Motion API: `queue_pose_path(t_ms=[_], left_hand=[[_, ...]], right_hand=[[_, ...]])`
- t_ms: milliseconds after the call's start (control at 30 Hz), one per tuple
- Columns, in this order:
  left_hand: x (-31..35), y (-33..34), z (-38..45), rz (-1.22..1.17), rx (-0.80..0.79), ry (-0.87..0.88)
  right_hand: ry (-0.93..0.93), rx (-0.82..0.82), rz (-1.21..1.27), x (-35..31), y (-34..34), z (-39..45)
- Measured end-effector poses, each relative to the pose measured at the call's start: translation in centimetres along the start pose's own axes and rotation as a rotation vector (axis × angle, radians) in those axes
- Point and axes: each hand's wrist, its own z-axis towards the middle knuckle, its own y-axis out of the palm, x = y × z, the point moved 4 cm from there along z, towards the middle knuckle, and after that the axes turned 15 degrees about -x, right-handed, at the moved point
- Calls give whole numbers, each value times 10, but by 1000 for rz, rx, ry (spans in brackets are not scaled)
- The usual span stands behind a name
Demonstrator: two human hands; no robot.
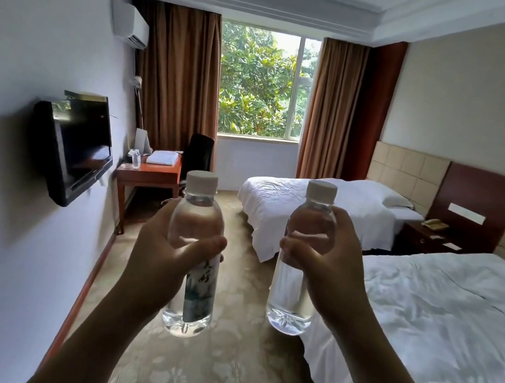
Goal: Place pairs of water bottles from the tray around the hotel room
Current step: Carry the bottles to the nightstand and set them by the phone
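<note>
Both hands are raised in front of the person, each wrapped around a clear water bottle held upright in the air above the carpet: the left hand [159,253] grips the labelled bottle [194,248], the right hand [328,265] grips the plain bottle [295,280]. More bottles [135,158] stand near the worktop's [151,171] left edge, beside folded towels [163,157].

At 7 o'clock the left bottle [192,257] is clear with a white cap and a white label printed in green and black; at 5 o'clock the right bottle [302,255] is clear, white-capped. Brown curtains [179,75] hang at 11 and 1 o'clock. Both beds [440,319] are white. The desk [151,173] at 9 o'clock is reddish-brown. The carpet [222,364] is beige with pale flowers.
</note>
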Motion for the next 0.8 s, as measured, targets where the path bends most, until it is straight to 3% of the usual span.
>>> queue_pose_path(t_ms=[400, 800], left_hand=[[-129, -11, 238, 100, 17, 18], [-271, -92, 434, 101, 66, 11]], right_hand=[[-4, -49, 28, 166, -18, 242], [-14, -97, 11, 311, 31, 459]])
